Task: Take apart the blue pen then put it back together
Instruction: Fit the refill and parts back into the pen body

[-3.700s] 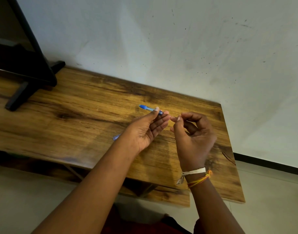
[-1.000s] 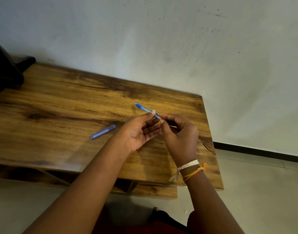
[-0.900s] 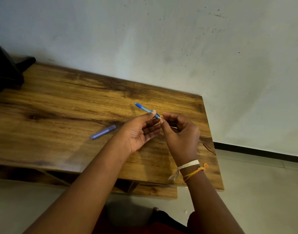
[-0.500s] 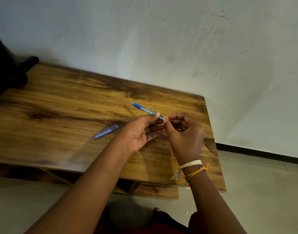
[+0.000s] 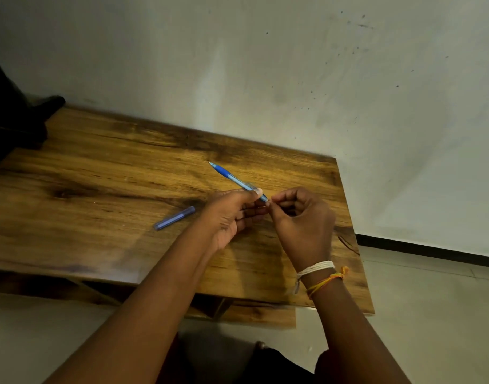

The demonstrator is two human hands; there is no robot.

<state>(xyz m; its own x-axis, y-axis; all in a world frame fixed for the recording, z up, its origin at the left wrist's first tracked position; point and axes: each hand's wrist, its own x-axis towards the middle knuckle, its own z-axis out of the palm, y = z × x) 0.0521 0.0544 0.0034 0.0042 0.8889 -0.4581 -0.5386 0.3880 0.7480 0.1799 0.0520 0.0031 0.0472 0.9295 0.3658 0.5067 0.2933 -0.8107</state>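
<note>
1. The pen (image 5: 235,180) is held in the air over the right part of the desk (image 5: 104,173), with its tip pointing far and left. The left hand (image 5: 228,214) has its fingers clamped on the rear part of the barrel.
2. The right hand (image 5: 301,220) meets the rear end of the pen, its fingers pinched together there. They seem to hold a small part or the thin refill, but it is too small to tell which.
3. The cap (image 5: 174,218) lies alone on the desk, left of the hands and well apart from the pen. So the pen is at least partly taken apart.
4. My judgement: the hands work at the rear end of the barrel, either pulling the inside out or pushing it back. I cannot tell which. The cap is not yet back on, so some of the task is left.
5. Around: a dark object (image 5: 13,117) stands at the far left corner of the desk, far from the work. The right wrist wears thread bands (image 5: 319,274).
6. Nothing stands in the way; the desk between cap and hands is bare wood.
</note>
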